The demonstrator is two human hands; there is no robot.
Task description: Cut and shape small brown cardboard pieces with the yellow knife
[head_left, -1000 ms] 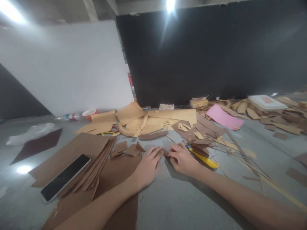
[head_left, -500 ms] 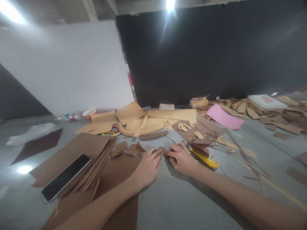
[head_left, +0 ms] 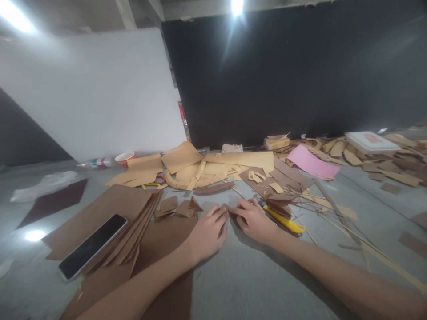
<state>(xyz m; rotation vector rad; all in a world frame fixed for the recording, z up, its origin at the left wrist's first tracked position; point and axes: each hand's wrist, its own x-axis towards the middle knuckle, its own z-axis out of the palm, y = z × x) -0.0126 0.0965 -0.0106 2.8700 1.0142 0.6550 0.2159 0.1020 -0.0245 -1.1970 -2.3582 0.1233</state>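
A small piece of brown paper [head_left: 231, 210] is pinched between my two hands over the grey table. My left hand [head_left: 209, 231] has its fingertips closed on the paper's left end. The fingers of my right hand [head_left: 252, 220] are curled round its right side and cover most of it. Folded brown pieces [head_left: 187, 208] lie just left of my left hand. A yellow cutter [head_left: 285, 221] rests beside my right hand, next to a little stack of brown pieces [head_left: 279, 206].
Brown sheets [head_left: 116, 200] with a phone [head_left: 93, 246] on them lie at the left. Behind the hands are tan paper sheets [head_left: 240, 158], a paper cup [head_left: 125, 158] and scissors [head_left: 156, 182]. Thin strips [head_left: 373, 249], pink paper [head_left: 312, 162] and a white box [head_left: 372, 142] are at the right.
My left hand has shifted slightly to the right, and its fingers now cover more of the small brown paper. Less of the paper shows between the hands.
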